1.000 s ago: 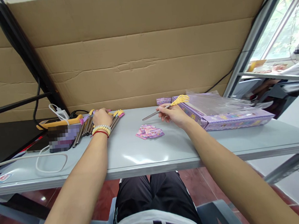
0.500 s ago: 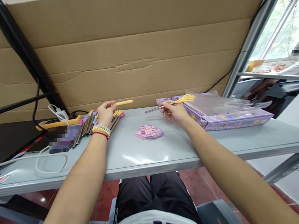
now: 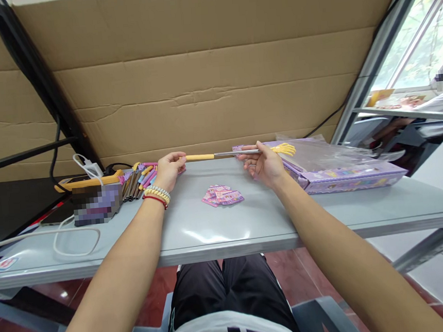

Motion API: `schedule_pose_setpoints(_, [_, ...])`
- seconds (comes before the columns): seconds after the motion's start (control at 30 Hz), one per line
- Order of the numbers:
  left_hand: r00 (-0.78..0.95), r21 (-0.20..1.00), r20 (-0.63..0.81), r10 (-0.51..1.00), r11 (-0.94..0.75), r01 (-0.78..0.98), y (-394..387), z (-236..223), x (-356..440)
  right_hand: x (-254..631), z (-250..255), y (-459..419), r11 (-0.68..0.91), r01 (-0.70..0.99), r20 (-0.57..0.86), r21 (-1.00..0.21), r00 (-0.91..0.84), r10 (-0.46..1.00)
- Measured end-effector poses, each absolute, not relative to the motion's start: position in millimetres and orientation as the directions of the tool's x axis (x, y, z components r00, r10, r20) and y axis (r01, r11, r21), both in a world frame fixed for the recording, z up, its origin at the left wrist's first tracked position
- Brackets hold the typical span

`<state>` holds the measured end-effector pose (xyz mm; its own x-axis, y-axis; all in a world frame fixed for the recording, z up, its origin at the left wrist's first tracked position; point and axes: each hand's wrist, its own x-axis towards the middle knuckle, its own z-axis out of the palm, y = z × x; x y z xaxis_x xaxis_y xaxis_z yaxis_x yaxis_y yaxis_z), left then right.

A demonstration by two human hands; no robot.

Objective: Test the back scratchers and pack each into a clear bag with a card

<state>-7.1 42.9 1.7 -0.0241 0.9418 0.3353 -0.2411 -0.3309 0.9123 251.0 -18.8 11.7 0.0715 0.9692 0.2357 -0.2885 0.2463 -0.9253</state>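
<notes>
Beyond a small fanned pile of glossy pink-and-purple printed slips, both bare hands hold one slender stick level above the pale grey, shiny tabletop. Leftward of the pile and farther back, the left hand pinches a slim yellow plastic sleeve narrowly between thumb and fingers, most of the sleeve jutting out toward the right. Straight behind the pile, the sleeve meets a thin shiny steel rod end to end, the two in one line; whether the rod sits inside the sleeve cannot be told. To the right of the pile, the right hand has its thumb and fingers closed on that rod, just short of a yellow plastic hand-shaped head with spread fingers, which points away to the right.

Well left of the pile lies a bundle of similar metal rods with pink, purple, blue and yellow plastic ends, near the left hand and partly hidden by it. Farther left come a blurred-out dark and purple item and a looped white cable. To the pile's right, near the right hand, rests a purple patterned cardboard box with crumpled clear plastic film over it.
</notes>
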Motion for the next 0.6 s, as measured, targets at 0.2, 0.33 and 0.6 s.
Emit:
schedule_pose_setpoints(0.2, [-0.021, 0.918, 0.320, 0.947, -0.316, -0.239, 44.3, -0.3, -7.1, 252.6, 9.3, -16.5, 0.244, -0.277, 0.241, -0.929, 0.047, 0.969])
schedule_pose_setpoints(0.33, [0.003, 0.923, 0.311, 0.950, -0.302, -0.239, 44.0, -1.0, -7.3, 253.9, 8.5, -15.8, 0.258, -0.254, 0.256, -0.932, 0.040, 0.966])
schedule_pose_setpoints(0.6, [0.171, 0.983, 0.172, 0.970, -0.159, -0.091, 36.0, 0.3, -0.7, 257.5, 8.8, -15.1, 0.209, -0.338, 0.222, -0.917, -0.001, 0.975])
